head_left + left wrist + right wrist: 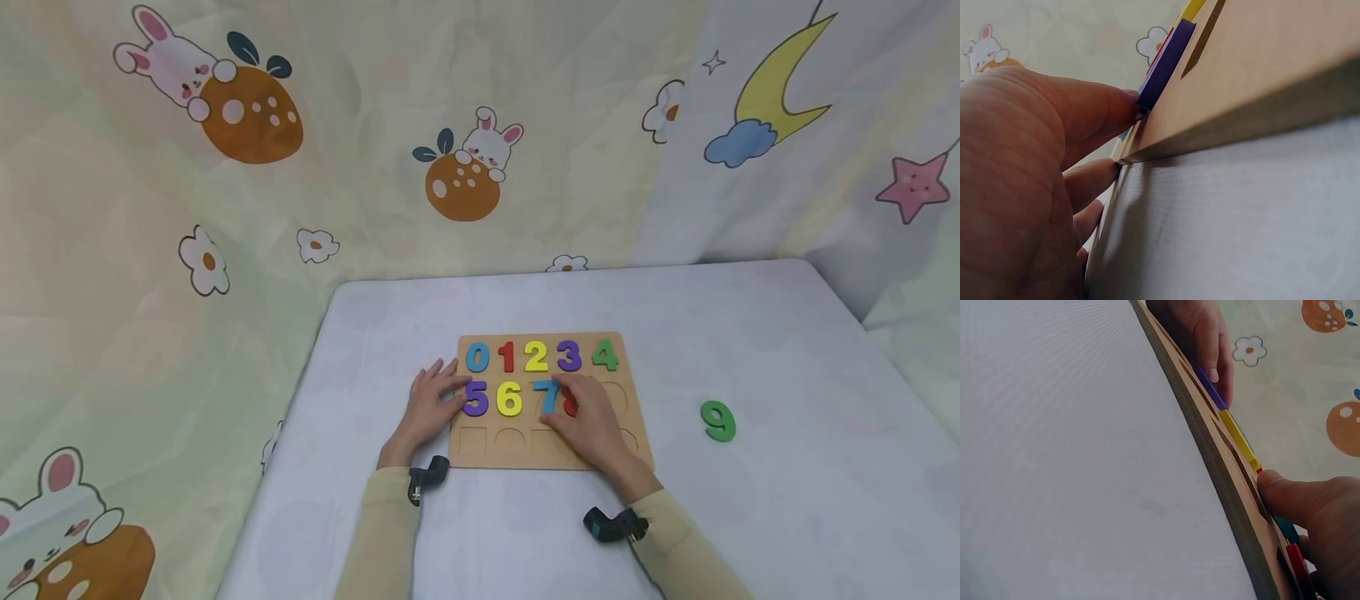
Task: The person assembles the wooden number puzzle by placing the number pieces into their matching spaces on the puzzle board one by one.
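Note:
My left hand (pixel 431 405) reaches in at the left edge of a wooden number puzzle board (pixel 495 460). Its thumb and index finger pinch the purple number 5 (pixel 476 399), while the other fingers lie along the board's edge. The right hand (pixel 592 421) is over the board, its index finger and thumb gripping the blue number 7 (pixel 547 395). Partly covered by that hand is a red number 8 (pixel 569 403). Between the hands sits a yellow number 6 (pixel 509 399). In the right wrist view, the right thumb (pixel 1282 494) lies low over the board's surface.
Along the board's top row are a blue 0 (pixel 477 357), red 1 (pixel 506 357), yellow 2 (pixel 536 357), purple 3 (pixel 569 356) and green 4 (pixel 605 355). Shaped recesses line its bottom row. A green number 9 (pixel 718 421) lies on the white table (pixel 795 500), right of the board.

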Tool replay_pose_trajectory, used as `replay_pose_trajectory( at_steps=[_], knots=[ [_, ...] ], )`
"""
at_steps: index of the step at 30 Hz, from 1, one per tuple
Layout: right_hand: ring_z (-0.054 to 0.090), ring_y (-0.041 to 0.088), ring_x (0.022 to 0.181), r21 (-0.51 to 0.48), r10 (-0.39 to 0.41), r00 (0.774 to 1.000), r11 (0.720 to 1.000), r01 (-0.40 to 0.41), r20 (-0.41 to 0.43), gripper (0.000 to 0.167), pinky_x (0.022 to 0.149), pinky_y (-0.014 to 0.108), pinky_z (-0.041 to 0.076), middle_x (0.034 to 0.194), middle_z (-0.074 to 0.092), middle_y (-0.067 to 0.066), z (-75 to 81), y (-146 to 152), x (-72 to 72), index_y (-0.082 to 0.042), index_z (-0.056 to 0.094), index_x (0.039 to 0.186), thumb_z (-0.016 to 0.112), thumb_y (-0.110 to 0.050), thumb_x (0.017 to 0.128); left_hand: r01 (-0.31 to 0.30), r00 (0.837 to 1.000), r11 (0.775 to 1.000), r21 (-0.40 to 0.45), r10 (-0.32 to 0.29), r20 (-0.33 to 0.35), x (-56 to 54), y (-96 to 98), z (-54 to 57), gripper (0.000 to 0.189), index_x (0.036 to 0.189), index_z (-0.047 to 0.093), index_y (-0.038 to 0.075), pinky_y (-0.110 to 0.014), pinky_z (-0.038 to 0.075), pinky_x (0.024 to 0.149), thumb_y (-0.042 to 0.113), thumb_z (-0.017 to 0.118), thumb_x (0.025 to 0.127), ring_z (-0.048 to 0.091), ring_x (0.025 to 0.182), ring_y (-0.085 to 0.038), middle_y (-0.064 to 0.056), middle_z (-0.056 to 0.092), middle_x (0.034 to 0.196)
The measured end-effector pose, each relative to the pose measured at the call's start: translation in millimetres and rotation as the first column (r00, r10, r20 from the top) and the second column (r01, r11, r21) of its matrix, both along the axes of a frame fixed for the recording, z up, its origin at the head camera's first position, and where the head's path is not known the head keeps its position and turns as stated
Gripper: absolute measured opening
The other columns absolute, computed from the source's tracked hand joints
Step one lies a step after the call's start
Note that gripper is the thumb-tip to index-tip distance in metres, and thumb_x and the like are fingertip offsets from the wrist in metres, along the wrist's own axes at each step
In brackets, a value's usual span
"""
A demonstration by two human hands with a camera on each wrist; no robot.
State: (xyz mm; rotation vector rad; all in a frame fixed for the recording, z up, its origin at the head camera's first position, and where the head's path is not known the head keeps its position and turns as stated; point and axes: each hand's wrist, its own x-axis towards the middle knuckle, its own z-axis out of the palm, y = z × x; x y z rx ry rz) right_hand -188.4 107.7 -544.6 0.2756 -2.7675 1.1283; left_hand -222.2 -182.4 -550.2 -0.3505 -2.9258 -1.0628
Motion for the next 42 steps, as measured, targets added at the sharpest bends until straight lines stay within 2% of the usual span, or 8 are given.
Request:
replay_pose_trajectory(
  at_steps=[6, 16, 22, 27, 33, 38, 42],
  knots=[
    [0.047, 0.028, 0.126, -0.003, -0.001, 1.000, 1.000, 0.001, 0.016, 0.069, 0.106, 0.049, 0.041, 0.136, 0.056, 0.008, 1.6, 1.1, 1.1, -0.011, 0.053, 0.137, 0.083, -0.028, 0.078, 0.006, 1.000, 1.000, 0.003, -0.006, -0.002, 0.0, 0.8, 0.3, 0.032, 0.124, 0.068, 0.020, -0.046, 0.004, 0.122, 0.030, 0.065, 0.093, 0.020, 0.148, -0.025, -0.004, 0.042, 0.152],
    [0.044, 0.028, 0.132, -0.048, 0.016, 1.000, 0.999, -0.015, 0.009, 0.065, 0.119, 0.050, 0.023, 0.137, 0.056, 0.008, -0.4, 6.2, 2.4, -0.011, 0.054, 0.137, 0.081, -0.022, 0.079, -0.002, 1.000, 1.000, -0.004, 0.002, 0.030, -0.6, 3.6, 0.4, 0.033, 0.125, 0.067, 0.023, -0.042, 0.002, 0.123, 0.034, 0.064, 0.094, 0.017, 0.149, -0.021, 0.000, 0.040, 0.153],
    [0.046, 0.028, 0.130, -0.066, 0.014, 1.000, 0.998, -0.014, 0.005, 0.064, 0.116, 0.050, 0.028, 0.136, 0.057, 0.008, -1.7, 6.5, 3.2, -0.011, 0.055, 0.136, 0.081, -0.020, 0.079, -0.004, 0.999, 1.000, 0.003, 0.004, 0.037, -0.5, 3.5, 0.6, 0.032, 0.125, 0.068, 0.023, -0.043, 0.002, 0.123, 0.033, 0.065, 0.094, 0.017, 0.149, -0.021, 0.001, 0.040, 0.153],
    [0.047, 0.029, 0.129, -0.052, 0.018, 1.000, 0.998, -0.018, -0.001, 0.063, 0.117, 0.050, 0.026, 0.135, 0.058, 0.008, -2.8, 4.9, 3.0, -0.011, 0.056, 0.135, 0.082, -0.020, 0.079, -0.006, 1.000, 1.000, 0.007, 0.006, 0.030, 0.9, 2.2, 0.5, 0.032, 0.125, 0.068, 0.023, -0.044, 0.002, 0.122, 0.032, 0.065, 0.094, 0.018, 0.149, -0.022, 0.001, 0.040, 0.153],
    [0.047, 0.027, 0.129, -0.048, 0.021, 1.000, 0.999, -0.021, -0.001, 0.061, 0.115, 0.050, 0.029, 0.134, 0.059, 0.007, -2.6, 3.7, 2.5, -0.012, 0.057, 0.134, 0.082, -0.020, 0.079, -0.003, 1.000, 1.000, 0.012, 0.003, 0.023, 2.0, 0.8, 0.4, 0.032, 0.124, 0.068, 0.022, -0.045, 0.003, 0.122, 0.032, 0.065, 0.094, 0.019, 0.149, -0.023, 0.000, 0.041, 0.153],
    [0.047, 0.026, 0.125, -0.051, 0.013, 1.000, 0.999, -0.013, 0.011, 0.059, 0.107, 0.049, 0.040, 0.131, 0.061, 0.005, -0.5, 2.8, 1.9, -0.013, 0.058, 0.133, 0.082, -0.021, 0.079, -0.005, 1.000, 1.000, 0.005, 0.005, 0.027, 1.2, 0.3, 0.9, 0.033, 0.125, 0.067, 0.023, -0.044, 0.002, 0.123, 0.033, 0.064, 0.094, 0.017, 0.149, -0.022, 0.000, 0.040, 0.153],
    [0.047, 0.026, 0.124, -0.051, 0.013, 1.000, 0.999, -0.012, 0.009, 0.058, 0.104, 0.049, 0.041, 0.130, 0.062, 0.005, 0.5, 2.9, 1.4, -0.014, 0.060, 0.131, 0.083, -0.022, 0.078, -0.004, 1.000, 1.000, 0.004, 0.004, 0.029, 0.6, 0.2, 1.8, 0.033, 0.125, 0.067, 0.023, -0.043, 0.002, 0.123, 0.033, 0.064, 0.094, 0.017, 0.149, -0.021, 0.001, 0.040, 0.153]
  ],
)
